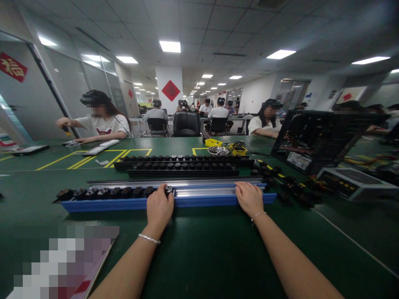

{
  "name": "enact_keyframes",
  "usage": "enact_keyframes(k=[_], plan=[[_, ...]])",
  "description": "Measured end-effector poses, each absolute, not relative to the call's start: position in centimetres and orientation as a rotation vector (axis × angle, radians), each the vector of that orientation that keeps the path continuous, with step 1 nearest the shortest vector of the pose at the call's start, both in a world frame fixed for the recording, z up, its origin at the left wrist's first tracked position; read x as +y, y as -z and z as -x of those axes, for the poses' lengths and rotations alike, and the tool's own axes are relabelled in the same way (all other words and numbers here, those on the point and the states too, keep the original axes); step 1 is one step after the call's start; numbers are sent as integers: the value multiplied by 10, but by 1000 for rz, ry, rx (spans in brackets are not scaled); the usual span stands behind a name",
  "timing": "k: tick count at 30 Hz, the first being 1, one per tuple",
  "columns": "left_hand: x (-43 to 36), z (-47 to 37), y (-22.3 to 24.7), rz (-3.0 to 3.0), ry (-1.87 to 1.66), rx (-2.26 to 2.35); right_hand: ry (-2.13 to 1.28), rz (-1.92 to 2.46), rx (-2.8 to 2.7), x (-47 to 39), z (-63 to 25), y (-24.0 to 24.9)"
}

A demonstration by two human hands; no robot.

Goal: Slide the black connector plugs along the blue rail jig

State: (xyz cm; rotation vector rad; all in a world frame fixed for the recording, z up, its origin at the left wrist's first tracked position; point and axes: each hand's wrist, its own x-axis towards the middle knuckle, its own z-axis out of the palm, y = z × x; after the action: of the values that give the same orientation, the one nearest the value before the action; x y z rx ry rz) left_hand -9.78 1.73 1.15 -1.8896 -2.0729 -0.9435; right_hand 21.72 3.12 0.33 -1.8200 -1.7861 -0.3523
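Note:
A long blue rail [199,202] with a silvery channel lies across the green table in front of me. Several black round parts [126,192] sit in a row along its left half. My left hand [159,206] is closed around one more black part [168,189] at the right end of that row. Farther right, my right hand [250,197] rests closed on the rail, its fingers over the channel; whatever they grip there is too small to make out. Behind stand two dark rails [183,172] lined with similar black parts.
Loose black parts [291,187] lie right of the rail, near a metal box [355,185] and an open computer case [307,143]. Yellow trays [213,143] and a metal dish [217,151] stand behind. A booklet [71,261] lies front left. People sit across the table.

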Motion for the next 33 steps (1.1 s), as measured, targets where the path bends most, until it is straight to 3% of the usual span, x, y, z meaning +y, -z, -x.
enact_keyframes(k=[33], plan=[[15,98,-9,1946,939,-2011,316,1847,-1767,30,-214,-6]])
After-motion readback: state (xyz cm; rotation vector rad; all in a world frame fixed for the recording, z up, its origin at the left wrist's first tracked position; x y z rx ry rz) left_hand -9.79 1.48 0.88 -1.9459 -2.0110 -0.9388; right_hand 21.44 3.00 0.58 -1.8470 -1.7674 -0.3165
